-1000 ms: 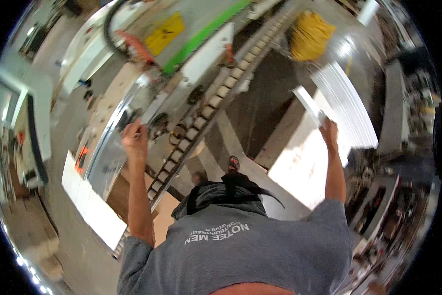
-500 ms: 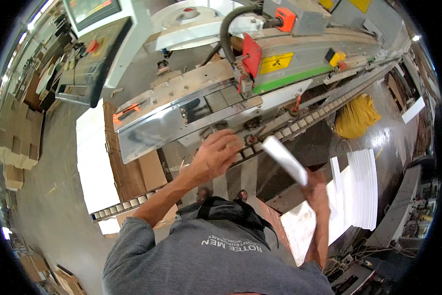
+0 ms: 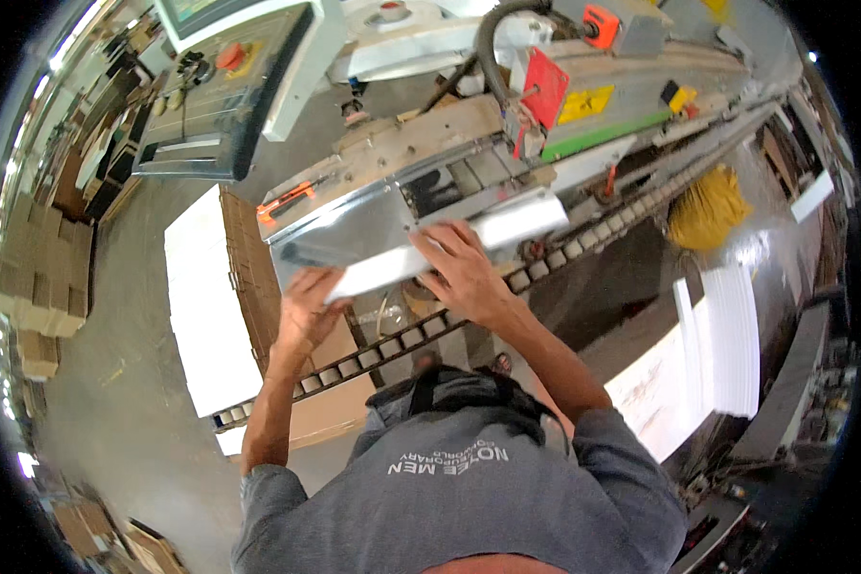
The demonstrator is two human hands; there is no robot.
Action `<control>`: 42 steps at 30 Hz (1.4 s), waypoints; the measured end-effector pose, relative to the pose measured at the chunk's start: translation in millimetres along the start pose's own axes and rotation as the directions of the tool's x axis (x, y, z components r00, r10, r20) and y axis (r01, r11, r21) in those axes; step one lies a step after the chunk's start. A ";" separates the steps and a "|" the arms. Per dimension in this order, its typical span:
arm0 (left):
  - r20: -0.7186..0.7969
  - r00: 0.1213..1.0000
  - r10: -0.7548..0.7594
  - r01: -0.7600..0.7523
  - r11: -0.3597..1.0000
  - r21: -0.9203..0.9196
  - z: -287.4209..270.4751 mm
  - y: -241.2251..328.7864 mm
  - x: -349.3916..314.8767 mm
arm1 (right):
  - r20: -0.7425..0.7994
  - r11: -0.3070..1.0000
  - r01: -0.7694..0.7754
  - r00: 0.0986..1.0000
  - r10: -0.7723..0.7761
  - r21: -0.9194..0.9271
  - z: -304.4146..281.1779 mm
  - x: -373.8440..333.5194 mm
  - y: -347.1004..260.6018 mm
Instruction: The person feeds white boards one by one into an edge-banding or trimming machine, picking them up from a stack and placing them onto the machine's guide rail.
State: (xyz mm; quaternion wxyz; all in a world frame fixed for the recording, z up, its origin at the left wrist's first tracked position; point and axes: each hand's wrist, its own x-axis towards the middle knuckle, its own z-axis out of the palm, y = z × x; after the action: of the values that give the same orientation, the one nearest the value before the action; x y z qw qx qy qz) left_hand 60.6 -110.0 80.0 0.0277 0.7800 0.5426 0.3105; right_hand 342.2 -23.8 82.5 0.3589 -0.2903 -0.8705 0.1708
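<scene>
A long, narrow white panel (image 3: 524,222) lies slantwise in front of the machine's shiny metal table (image 3: 354,230), its right end farther from me than its left. My left hand (image 3: 306,311) is closed around the panel's near-left end. Around its middle, my right hand (image 3: 464,273) grips the panel, the fingers reaching over the top. Whether the panel rests on the table edge or is held just above it, I cannot tell. Behind it stands the machine's grey body, with a red plate (image 3: 545,86) and a green strip (image 3: 607,136).
A roller track (image 3: 411,337) runs along the machine's near side. To the left is a stack of white-faced boards (image 3: 205,297); more white panels (image 3: 732,335) stand at the right. A control console (image 3: 224,96) juts in at upper left. A yellow sack (image 3: 708,209) sits on the floor.
The white panel has come from my right side across to the front of the metal table. My left hand, empty before, now grips its end. The view has shifted slightly left.
</scene>
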 end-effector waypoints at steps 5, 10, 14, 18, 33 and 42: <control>-0.074 0.987 -0.142 0.144 0.989 0.023 -10.7 -52.2 -15.4 | -0.175 0.935 -0.195 0.951 0.253 0.295 54.8 12.6 -2.6; -0.102 0.982 -0.160 0.163 0.987 0.016 4.3 -103.9 -15.0 | 0.061 0.648 -0.479 0.829 0.557 0.592 109.5 32.9 27.2; -0.228 0.973 -0.032 0.063 0.989 0.132 12.1 -128.7 -12.1 | 0.019 0.667 -0.547 0.781 0.625 0.506 135.9 51.9 25.5; -0.282 0.938 -0.202 0.266 0.941 0.210 6.4 -129.5 -23.7 | 0.000 0.685 -0.584 0.761 0.648 0.436 146.4 64.1 27.6; -0.232 0.935 -0.269 0.295 0.952 0.085 11.6 -157.4 -12.5 | 0.017 0.735 -0.620 0.767 0.641 0.273 130.0 86.5 33.8; -0.235 0.948 -0.212 0.243 0.964 0.110 55.9 -122.8 32.8 | -0.193 0.703 -0.579 0.698 0.689 0.413 109.0 66.9 97.7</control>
State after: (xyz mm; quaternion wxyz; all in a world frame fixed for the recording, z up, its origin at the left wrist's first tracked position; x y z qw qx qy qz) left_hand -5.3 -14.9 3.2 -0.0512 0.6726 0.6490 0.3519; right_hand 262.3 84.0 -6.2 0.4603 -0.5382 -0.5995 0.3729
